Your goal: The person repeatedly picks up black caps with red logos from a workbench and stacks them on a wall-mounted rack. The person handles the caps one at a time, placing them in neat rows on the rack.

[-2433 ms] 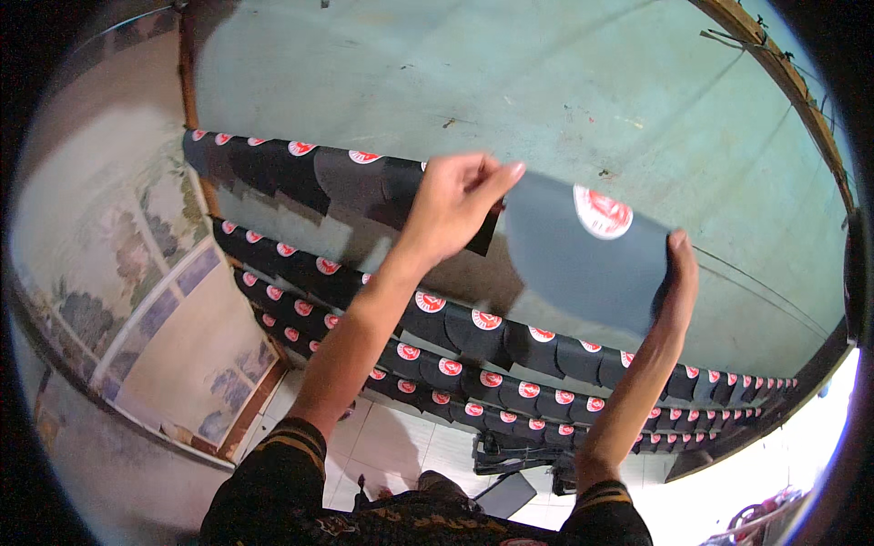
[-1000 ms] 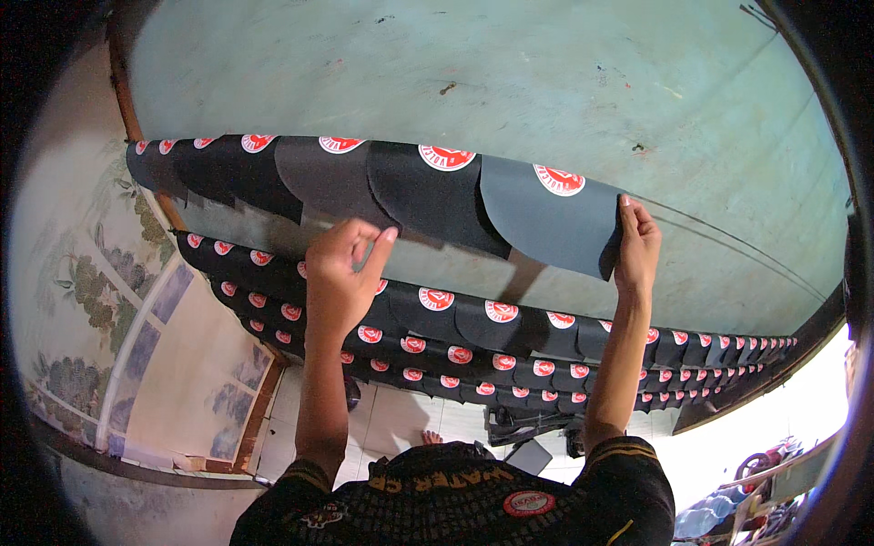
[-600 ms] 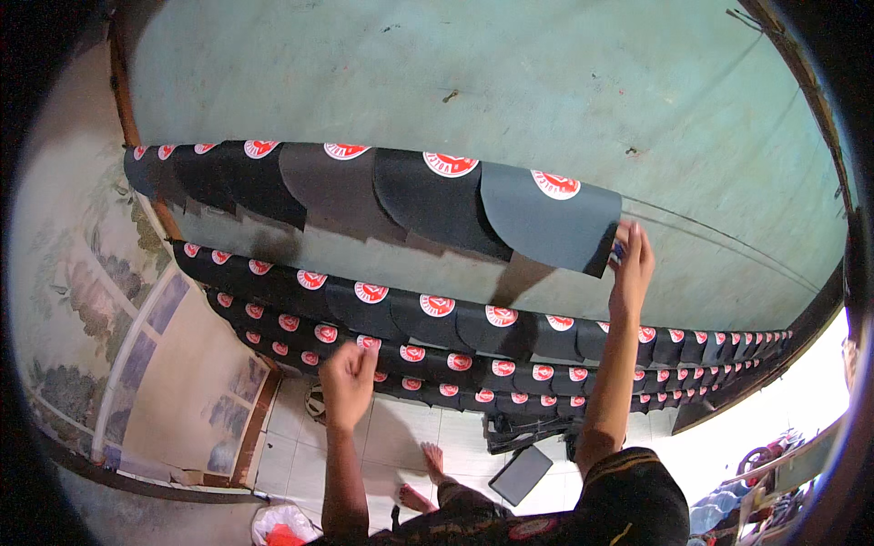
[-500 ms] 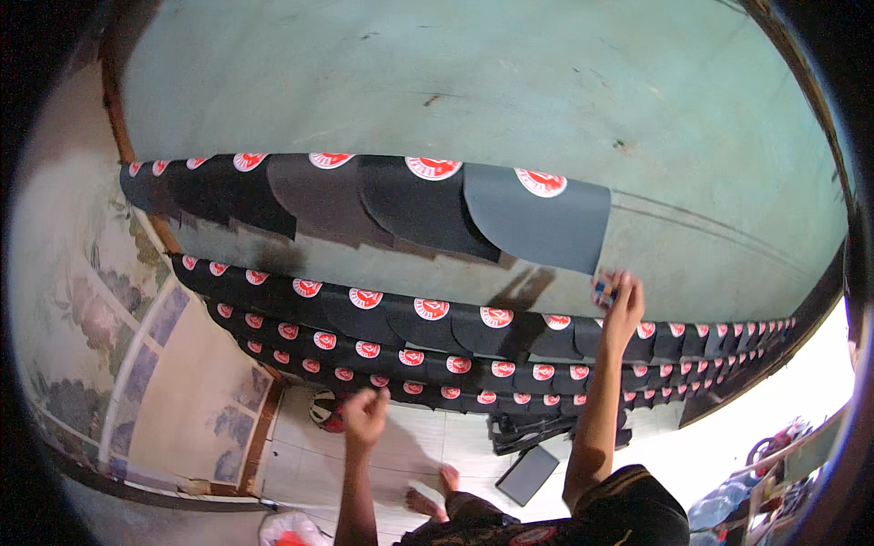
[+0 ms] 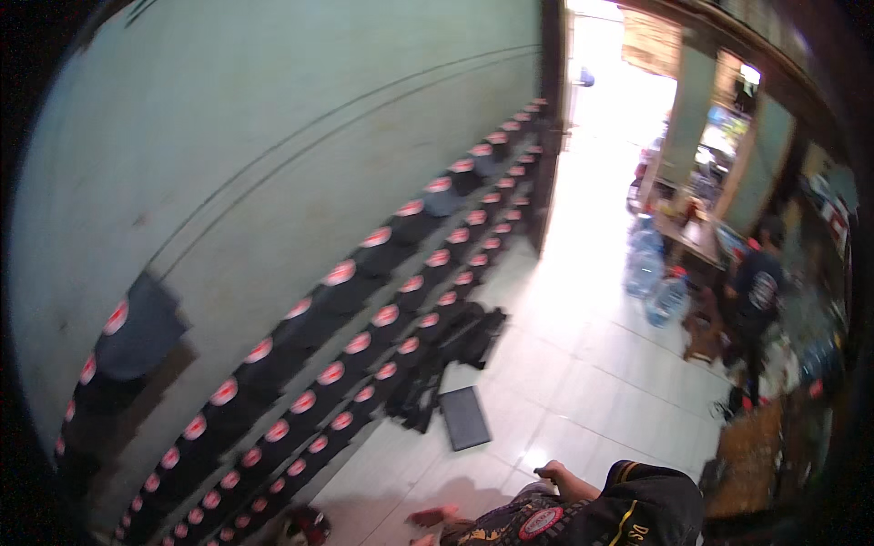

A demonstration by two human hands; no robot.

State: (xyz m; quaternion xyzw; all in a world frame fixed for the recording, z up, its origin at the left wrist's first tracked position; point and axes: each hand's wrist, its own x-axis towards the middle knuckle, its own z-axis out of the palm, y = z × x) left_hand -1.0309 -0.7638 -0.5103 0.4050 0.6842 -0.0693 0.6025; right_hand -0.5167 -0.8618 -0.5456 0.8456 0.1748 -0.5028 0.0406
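Observation:
My right hand is low in view by my dark sleeve, apart from the hanging sheets; its fingers are too blurred to read. My left hand is out of view. Dark sheets with round red-and-white prints hang in rows along the pale green wall: a short upper row ends in a grey sheet at the left, and three long rows run diagonally toward the doorway. Two thin lines stretch from the upper row across the wall.
Black items and a dark flat rectangle lie on the tiled floor, with a helmet at bottom. A bright doorway stands at back. Water jugs, a wooden stool and another person are on the right.
The view has swung right toward the doorway and other person. My right hand has left the grey sheet, which hangs at the left; my left hand has left the view.

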